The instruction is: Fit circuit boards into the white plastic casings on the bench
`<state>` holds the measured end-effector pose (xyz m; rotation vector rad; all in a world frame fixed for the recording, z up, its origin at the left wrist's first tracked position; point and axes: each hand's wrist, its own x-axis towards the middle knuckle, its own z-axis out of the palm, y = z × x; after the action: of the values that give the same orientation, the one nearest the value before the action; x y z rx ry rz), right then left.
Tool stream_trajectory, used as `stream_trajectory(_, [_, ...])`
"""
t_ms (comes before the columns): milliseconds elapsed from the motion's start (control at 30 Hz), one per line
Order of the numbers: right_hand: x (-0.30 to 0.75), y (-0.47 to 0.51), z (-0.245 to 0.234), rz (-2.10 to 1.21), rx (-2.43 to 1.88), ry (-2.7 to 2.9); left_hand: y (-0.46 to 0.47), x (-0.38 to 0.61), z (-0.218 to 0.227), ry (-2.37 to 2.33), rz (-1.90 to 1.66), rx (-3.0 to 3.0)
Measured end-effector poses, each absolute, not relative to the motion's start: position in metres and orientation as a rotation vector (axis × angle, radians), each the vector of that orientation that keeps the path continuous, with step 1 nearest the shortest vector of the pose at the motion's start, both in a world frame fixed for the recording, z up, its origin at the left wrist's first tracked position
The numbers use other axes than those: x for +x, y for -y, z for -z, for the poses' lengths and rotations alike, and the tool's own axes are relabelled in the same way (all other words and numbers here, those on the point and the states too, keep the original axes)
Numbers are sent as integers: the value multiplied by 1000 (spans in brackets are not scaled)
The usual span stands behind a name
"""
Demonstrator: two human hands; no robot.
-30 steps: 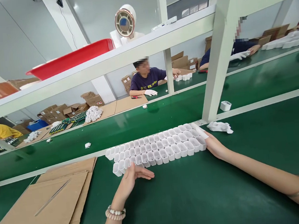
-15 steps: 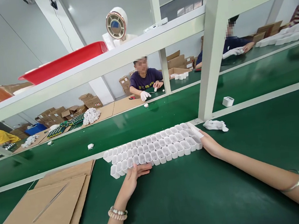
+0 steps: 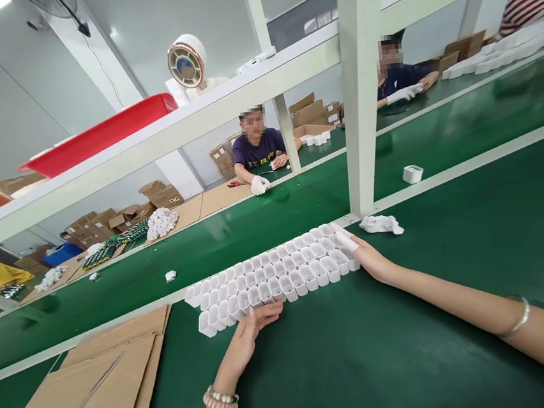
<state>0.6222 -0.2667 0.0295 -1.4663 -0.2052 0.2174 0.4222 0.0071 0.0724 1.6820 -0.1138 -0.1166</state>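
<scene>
Rows of small white open-topped plastic cups [image 3: 270,280] stand packed together on the green table. My left hand [image 3: 250,337] lies along the front row, fingers stretched out and touching the cup walls. At the right end, my right hand [image 3: 364,254] rests against the last cups with its fingers extended. White covers [image 3: 347,240] wrap the fingers of that hand, and its fingertips are partly hidden. Neither hand is closed round a cup. A crumpled white glove or cloth [image 3: 382,224] lies just beyond my right hand.
Flat cardboard sheets [image 3: 97,387] with a thin metal strip [image 3: 91,393] lie at left. A green conveyor belt [image 3: 236,236] carries a white housing [image 3: 412,174] and a small white piece [image 3: 170,276]. A pale post [image 3: 355,93] rises behind the cups. Co-workers sit across the belt.
The view has shifted slightly. My hands keep their places along the front and right end of the cups. Across the belt, a co-worker's gloved hand has moved toward the belt edge.
</scene>
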Motion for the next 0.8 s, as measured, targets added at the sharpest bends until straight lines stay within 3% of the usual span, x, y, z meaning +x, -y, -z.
stream_trajectory(800, [621,267,-32,-228,-1479,213,34,460,-76,111,196,1704])
